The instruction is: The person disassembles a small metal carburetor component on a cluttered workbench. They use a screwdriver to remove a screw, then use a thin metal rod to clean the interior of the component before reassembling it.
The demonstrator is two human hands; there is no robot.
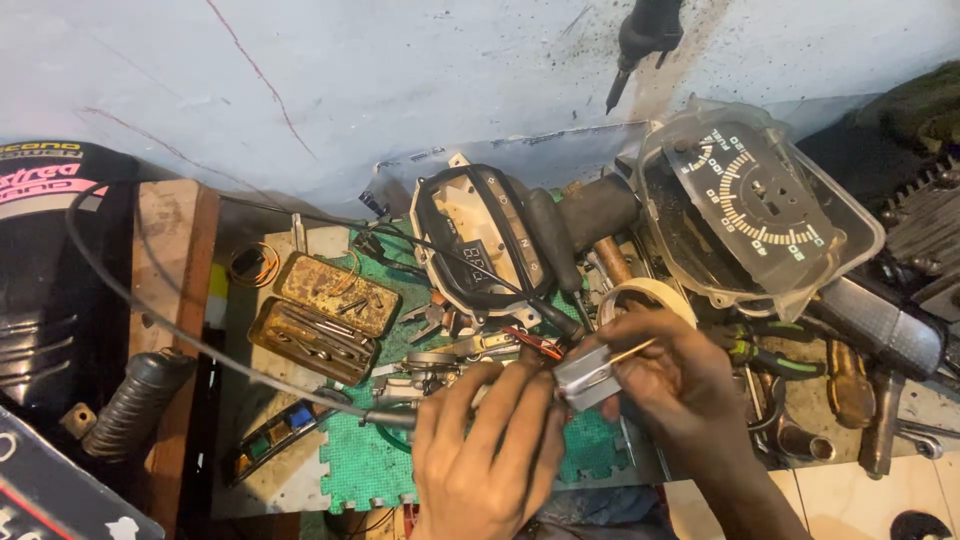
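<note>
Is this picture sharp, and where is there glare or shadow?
Head view: mostly sharp, with soft bluish light; glare on the clear speedometer cover; the left hand and right hand around the small grey part look slightly soft; left edge falls into dark shadow.

Bare green mat (360, 465) lies open left of the left hand (485, 450); an open tool tin (322, 315) and a speedometer housing (480, 240) crowd beyond.

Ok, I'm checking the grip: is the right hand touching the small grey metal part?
Touching. The head view shows the right hand with its fingertips pinched on the right end of the small grey metal part, while the left hand holds its other end.
</note>
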